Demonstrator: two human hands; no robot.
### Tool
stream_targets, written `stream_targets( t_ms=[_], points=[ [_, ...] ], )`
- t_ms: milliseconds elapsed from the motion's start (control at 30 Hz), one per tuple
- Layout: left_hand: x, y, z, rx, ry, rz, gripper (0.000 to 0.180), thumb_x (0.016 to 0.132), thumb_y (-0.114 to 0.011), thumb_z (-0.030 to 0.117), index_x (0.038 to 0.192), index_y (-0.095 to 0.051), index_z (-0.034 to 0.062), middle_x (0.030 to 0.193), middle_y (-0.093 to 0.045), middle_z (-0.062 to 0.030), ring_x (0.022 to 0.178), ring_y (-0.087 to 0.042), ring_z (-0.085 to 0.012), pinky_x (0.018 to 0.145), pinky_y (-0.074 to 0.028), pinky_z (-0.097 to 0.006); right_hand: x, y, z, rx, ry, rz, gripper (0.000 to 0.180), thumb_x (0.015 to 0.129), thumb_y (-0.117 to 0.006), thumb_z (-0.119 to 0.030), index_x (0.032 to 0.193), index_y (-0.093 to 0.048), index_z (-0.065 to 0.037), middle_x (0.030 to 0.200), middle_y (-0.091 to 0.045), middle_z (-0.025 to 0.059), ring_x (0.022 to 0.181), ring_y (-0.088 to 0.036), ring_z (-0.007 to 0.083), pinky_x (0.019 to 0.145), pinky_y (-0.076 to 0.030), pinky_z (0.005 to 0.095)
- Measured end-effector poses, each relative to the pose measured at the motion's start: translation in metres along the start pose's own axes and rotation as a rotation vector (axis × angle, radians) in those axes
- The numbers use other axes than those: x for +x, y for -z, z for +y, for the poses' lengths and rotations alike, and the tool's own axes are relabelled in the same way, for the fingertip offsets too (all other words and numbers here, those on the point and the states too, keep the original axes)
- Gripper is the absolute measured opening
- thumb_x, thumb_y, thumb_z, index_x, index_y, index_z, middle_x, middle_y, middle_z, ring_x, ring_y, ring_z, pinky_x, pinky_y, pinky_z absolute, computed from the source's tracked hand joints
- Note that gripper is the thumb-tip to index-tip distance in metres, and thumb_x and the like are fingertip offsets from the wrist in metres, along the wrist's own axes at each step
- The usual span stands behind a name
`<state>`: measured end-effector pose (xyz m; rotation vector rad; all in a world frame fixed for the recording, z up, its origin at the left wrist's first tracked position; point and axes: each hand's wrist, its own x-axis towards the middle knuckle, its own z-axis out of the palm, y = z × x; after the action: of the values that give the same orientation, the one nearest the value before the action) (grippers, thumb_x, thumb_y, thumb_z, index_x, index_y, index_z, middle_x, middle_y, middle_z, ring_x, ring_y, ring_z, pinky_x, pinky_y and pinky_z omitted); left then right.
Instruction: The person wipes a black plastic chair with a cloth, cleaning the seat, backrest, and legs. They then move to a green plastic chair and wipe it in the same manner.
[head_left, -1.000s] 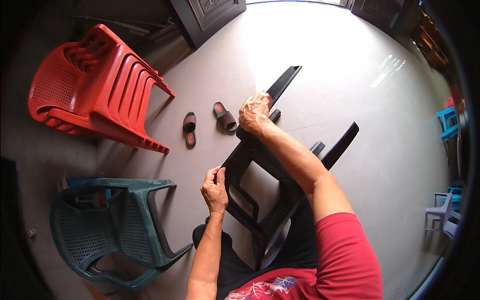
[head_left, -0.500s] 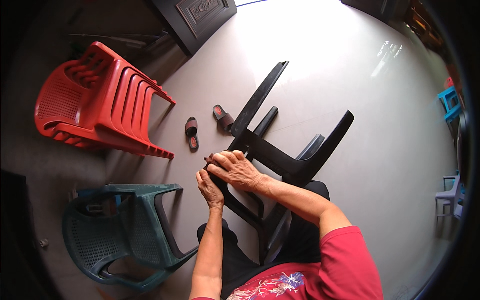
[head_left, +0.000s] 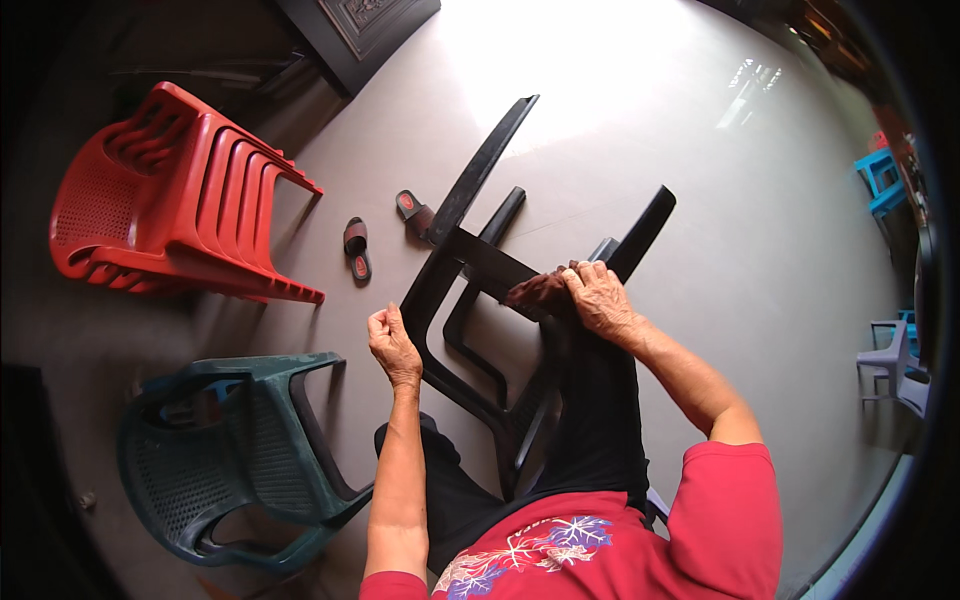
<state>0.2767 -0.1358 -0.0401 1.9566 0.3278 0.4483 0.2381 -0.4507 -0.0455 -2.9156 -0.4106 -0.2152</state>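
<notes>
A black plastic chair (head_left: 480, 265) lies tipped over in front of me, its legs pointing away. My right hand (head_left: 600, 300) is closed on a dark brown cloth (head_left: 540, 292), which rests against the crossing panel between the chair's legs. My left hand (head_left: 394, 345) is curled closed just left of the chair's curved frame. What its fingers hold, if anything, is hidden. The near end of the chair sits between my dark-trousered legs.
To the left stand a stack of red plastic armchairs (head_left: 215, 190) and a green plastic armchair (head_left: 285, 470). Two dark slippers (head_left: 357, 250) lie beyond my left hand. A blue stool (head_left: 880, 182) and a pale purple chair (head_left: 888, 360) are far right. A carved dark panel (head_left: 365, 30) stands at the back.
My right hand has moved right with the cloth, from the chair's left frame to the crossing panel. My left hand has come away from the cloth. The view has shifted slightly.
</notes>
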Motion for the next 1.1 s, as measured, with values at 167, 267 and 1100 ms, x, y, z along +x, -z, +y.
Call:
stream_targets(
  t_ms=[167, 267, 1100],
  points=[
    [-0.003, 0.000, -0.001, -0.064, 0.088, 0.018, 0.041, 0.092, -0.059, 0.032, 0.109, -0.045, -0.0028, 0.094, -0.056, -0.0111, 0.087, -0.054, -0.0183, 0.078, -0.046, -0.032, -0.020, 0.013, 0.041, 0.033, -0.226, -0.032, 0.022, 0.082, -0.053, -0.009, 0.104, -0.051, -0.010, 0.102, -0.049, 0.0144, 0.097, -0.052, 0.0332, 0.077, -0.048, 0.0442],
    [-0.048, 0.009, -0.010, -0.138, -0.018, -0.049, 0.062, 0.091, -0.059, 0.035, 0.129, -0.030, -0.0040, 0.103, -0.053, -0.0110, 0.091, -0.051, -0.0179, 0.078, -0.046, -0.032, -0.017, 0.003, 0.079, 0.157, -0.600, 0.038, 0.022, 0.083, -0.051, -0.006, 0.105, -0.048, -0.009, 0.102, -0.049, 0.0186, 0.091, -0.054, 0.0403, 0.077, -0.048, 0.0499],
    [-0.147, 0.082, 0.072, -0.356, 0.527, -0.513, 0.025, 0.081, -0.059, 0.018, 0.093, -0.061, -0.0037, 0.083, -0.065, -0.0048, 0.074, -0.058, -0.0135, 0.073, -0.046, -0.028, 0.021, 0.042, -0.200, 0.795, 0.211, 0.119, 0.020, 0.076, -0.054, -0.003, 0.094, -0.047, 0.000, 0.096, -0.052, 0.0185, 0.087, -0.049, 0.0374, 0.080, -0.043, 0.0438]
  ],
)
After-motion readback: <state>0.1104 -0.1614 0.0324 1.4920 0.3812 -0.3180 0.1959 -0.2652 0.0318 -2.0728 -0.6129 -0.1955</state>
